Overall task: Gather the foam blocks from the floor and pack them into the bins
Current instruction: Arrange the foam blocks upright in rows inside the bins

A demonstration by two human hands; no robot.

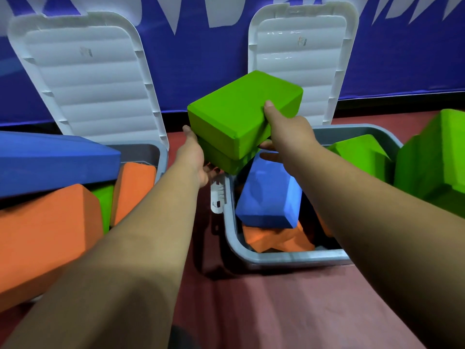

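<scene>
Matching bright-green foam blocks, stacked

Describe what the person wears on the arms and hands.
Nothing worn shows. The left hand and right hand have no gloves. The left forearm and right forearm are bare to the frame's edge, with no sleeve or watch in view.

Likely a gym or sports hall: red floor, blue printed banner, bins of foam blocks.
</scene>
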